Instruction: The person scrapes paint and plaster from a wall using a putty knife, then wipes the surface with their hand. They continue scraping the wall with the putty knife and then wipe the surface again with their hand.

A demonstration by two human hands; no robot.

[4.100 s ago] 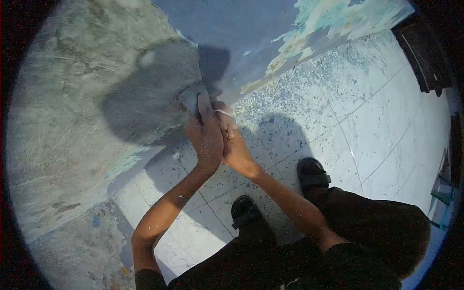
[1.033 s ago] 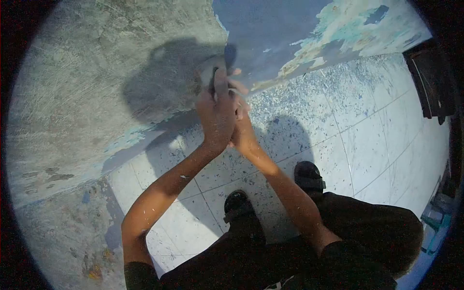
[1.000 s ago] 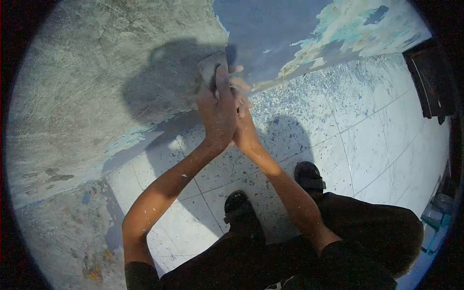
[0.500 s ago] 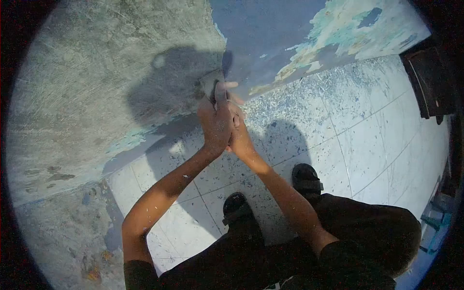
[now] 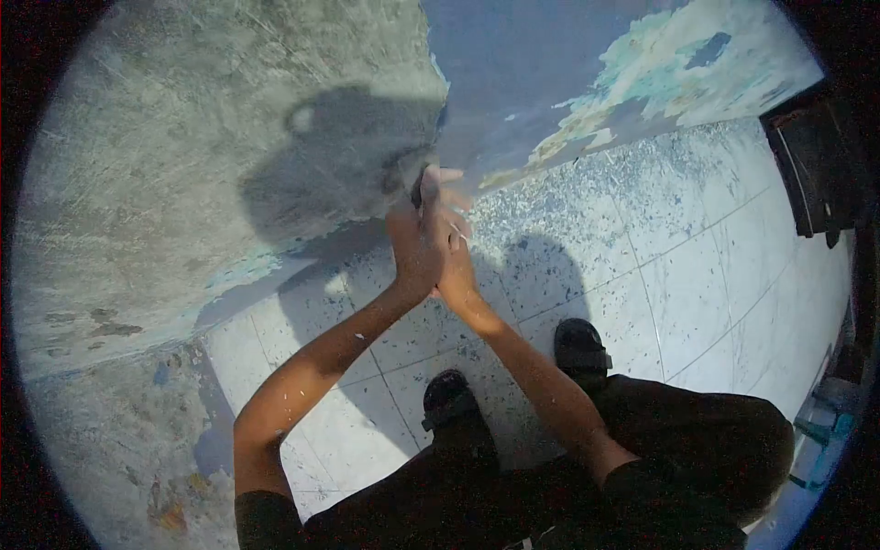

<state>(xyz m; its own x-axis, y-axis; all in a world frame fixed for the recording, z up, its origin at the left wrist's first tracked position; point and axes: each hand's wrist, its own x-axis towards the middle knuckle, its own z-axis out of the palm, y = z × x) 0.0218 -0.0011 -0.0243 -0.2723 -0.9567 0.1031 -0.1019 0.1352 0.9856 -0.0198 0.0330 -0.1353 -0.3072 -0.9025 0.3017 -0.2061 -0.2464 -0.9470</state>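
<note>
Evidently, in the head view, the left hand (image 5: 414, 255) grasps a blurred flat tool (image 5: 403, 172) at the grey wall (image 5: 165, 156), just beside the blue-painted face (image 5: 513, 55); the right hand (image 5: 456, 275) braces against it, likely for steadiness and added force. Whether the right fingers also grip the tool, I cannot tell. Rightward, a dark box-like thing (image 5: 819, 160) sits by the flake-strewn floor (image 5: 701, 275), its contents hidden
</note>
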